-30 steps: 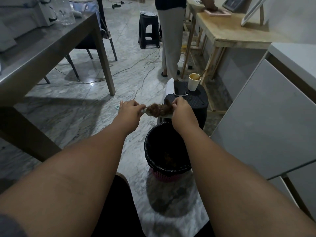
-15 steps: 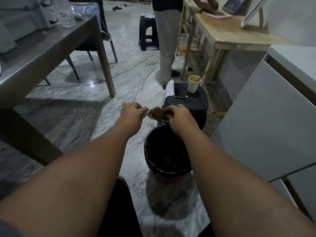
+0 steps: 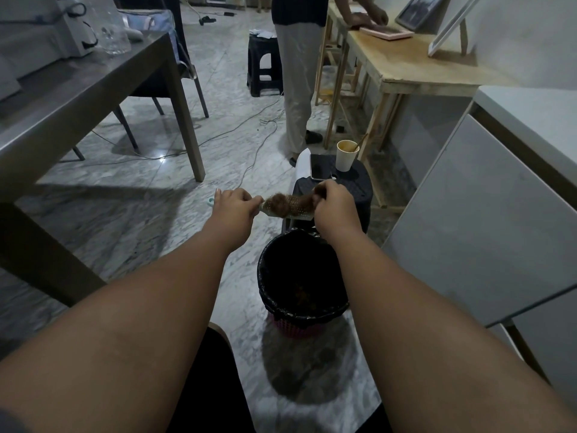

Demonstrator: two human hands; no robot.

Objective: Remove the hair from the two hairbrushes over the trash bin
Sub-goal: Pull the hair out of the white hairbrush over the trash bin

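My left hand [image 3: 234,209] grips the handle of a pale hairbrush [image 3: 298,214] held level above the far rim of the trash bin [image 3: 274,295]. A brown clump of hair [image 3: 281,205] sits tangled in the bristles. My right hand [image 3: 334,207] pinches one end of that hair at the brush's right end, lifted slightly off the bristles. The bin is lined with a black bag and has some brown hair at its bottom. I see only one brush in hand; a pale green handle end [image 3: 211,201] pokes out left of my left hand.
A black stool [image 3: 359,190] behind the bin carries a phone [image 3: 321,167] and a paper cup [image 3: 346,156]. A person [image 3: 296,73] stands at a wooden table [image 3: 415,64]. A grey table [image 3: 78,98] is at left, a white cabinet [image 3: 484,214] at right. Cables run across the marble floor.
Both hands with the brush rose and shifted slightly. My right hand pulled the hair's right end up off the bristles, baring part of them.
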